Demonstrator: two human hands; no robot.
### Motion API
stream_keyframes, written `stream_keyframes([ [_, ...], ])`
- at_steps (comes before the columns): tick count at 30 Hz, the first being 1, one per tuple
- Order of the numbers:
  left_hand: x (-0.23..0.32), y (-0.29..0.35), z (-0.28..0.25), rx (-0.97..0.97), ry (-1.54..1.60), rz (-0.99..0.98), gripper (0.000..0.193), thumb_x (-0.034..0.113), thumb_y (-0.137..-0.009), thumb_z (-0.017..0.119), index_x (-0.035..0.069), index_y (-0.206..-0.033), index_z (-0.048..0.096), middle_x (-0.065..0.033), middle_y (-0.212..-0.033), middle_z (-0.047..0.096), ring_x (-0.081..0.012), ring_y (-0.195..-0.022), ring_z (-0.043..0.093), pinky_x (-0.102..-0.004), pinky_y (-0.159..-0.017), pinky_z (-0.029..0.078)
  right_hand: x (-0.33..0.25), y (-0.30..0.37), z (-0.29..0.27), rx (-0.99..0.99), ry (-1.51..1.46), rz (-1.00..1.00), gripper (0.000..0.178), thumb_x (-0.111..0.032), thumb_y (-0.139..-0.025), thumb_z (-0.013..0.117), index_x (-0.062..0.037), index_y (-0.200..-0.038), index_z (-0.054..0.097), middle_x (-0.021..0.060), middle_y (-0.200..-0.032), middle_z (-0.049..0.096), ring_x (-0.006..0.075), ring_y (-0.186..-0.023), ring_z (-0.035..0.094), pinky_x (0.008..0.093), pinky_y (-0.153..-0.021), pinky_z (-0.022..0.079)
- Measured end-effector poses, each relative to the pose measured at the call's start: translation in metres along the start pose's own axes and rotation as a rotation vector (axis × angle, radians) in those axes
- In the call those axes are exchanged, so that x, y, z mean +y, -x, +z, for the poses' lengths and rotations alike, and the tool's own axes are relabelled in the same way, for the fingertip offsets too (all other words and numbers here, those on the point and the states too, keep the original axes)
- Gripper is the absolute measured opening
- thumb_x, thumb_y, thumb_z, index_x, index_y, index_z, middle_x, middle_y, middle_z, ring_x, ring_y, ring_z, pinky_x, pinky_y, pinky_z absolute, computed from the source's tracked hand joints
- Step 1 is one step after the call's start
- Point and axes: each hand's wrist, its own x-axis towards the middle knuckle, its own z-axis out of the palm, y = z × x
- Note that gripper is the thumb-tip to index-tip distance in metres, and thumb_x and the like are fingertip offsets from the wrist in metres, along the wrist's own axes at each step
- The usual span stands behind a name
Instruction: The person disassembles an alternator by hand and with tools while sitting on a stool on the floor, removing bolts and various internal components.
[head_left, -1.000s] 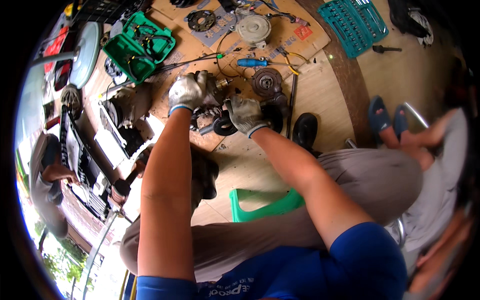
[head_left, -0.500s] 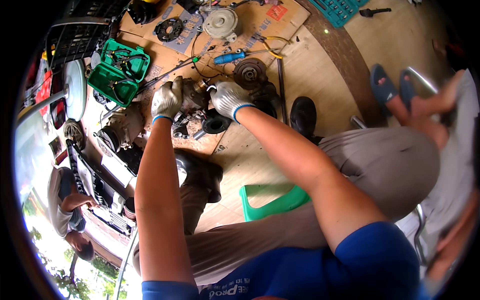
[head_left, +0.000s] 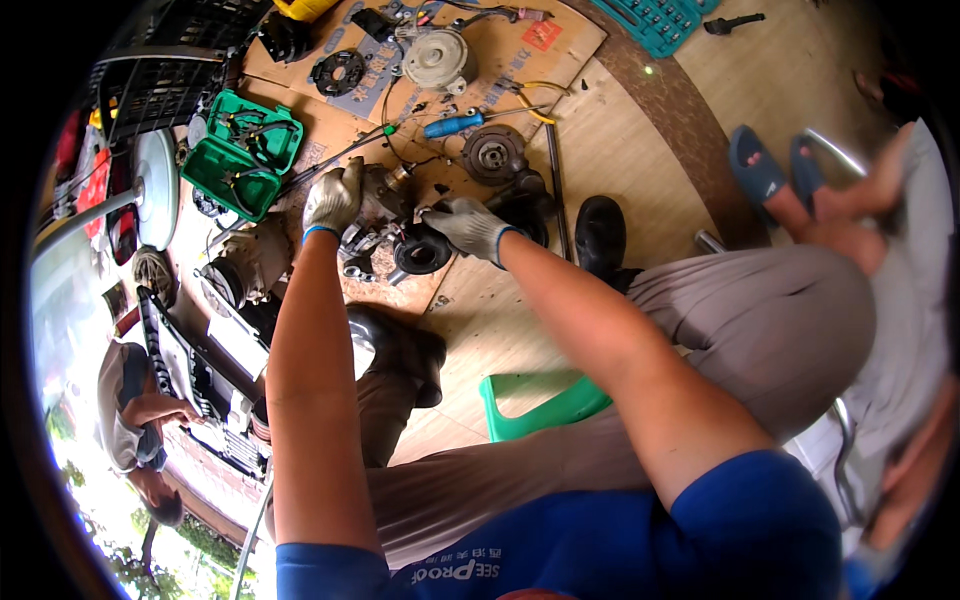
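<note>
My gloved left hand is closed on the left side of a grey metal housing. A brass-coloured fitting sticks up at the housing's far right. To the right of the housing, my gloved right hand has its fingers drawn together, with something dark at their tips that is too small to name. Just below those fingers lies a black ring-shaped part. Beyond my right hand are a round dark metal disc and a blue-handled screwdriver.
Cardboard covers the floor under the parts. A green case of pliers stands open at the left, near a second metal unit. A round pale motor lies at the back. Close by are a metal bar and a green stool.
My right hand has come away from the brass fitting, moving nearer to me and slightly right, beside the black ring-shaped part. The left hand keeps its hold on the metal housing.
</note>
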Motion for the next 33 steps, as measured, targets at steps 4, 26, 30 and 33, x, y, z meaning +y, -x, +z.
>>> stream_keyframes([
  [4, -0.008, 0.007, 0.011, 0.028, -0.073, 0.046, 0.034, 0.032, -0.101, 0.041, 0.012, -0.121, 0.060, -0.0282, -0.094, 0.067, -0.0456, -0.086, 0.066, -0.0533, -0.076, 0.053, -0.009, 0.019, 0.004, -0.155, -0.127, 0.139, 0.037, -0.038, -0.088, 0.071, -0.0019, -0.081, 0.070, 0.0043, -0.060, 0.055, 0.0132, -0.053, 0.049, 0.0320, -0.047, 0.041],
  [26, -0.029, 0.011, 0.027, -0.150, 0.046, 0.033, 0.041, 0.035, -0.102, 0.037, 0.015, -0.130, 0.059, -0.0305, -0.102, 0.066, -0.0464, -0.095, 0.065, -0.0520, -0.086, 0.052, -0.024, 0.018, -0.022, -0.083, 0.621, 0.238, 0.025, -0.014, -0.089, 0.058, -0.0022, -0.106, 0.071, 0.0213, -0.116, 0.068, 0.0411, -0.107, 0.065, 0.0497, -0.091, 0.053],
  [30, 0.044, 0.005, -0.020, 0.027, -0.238, -0.418, 0.069, 0.068, -0.095, 0.038, 0.007, -0.099, 0.071, -0.0205, -0.098, 0.071, -0.0401, -0.085, 0.070, -0.0498, -0.078, 0.055, -0.025, 0.012, -0.027, 0.023, 0.548, 0.173, 0.024, -0.019, -0.091, 0.058, -0.0091, -0.108, 0.072, 0.0187, -0.117, 0.068, 0.0393, -0.106, 0.065, 0.0481, -0.092, 0.053],
  [33, 0.052, 0.041, -0.024, 0.416, -0.322, -0.376, 0.068, 0.066, -0.096, 0.038, 0.006, -0.109, 0.067, -0.0207, -0.105, 0.069, -0.0383, -0.100, 0.066, -0.0470, -0.081, 0.055, -0.027, 0.017, -0.030, 0.093, 0.381, 0.150, 0.026, -0.027, -0.090, 0.063, -0.0089, -0.106, 0.073, 0.0189, -0.114, 0.068, 0.0383, -0.103, 0.067, 0.0469, -0.089, 0.054],
])
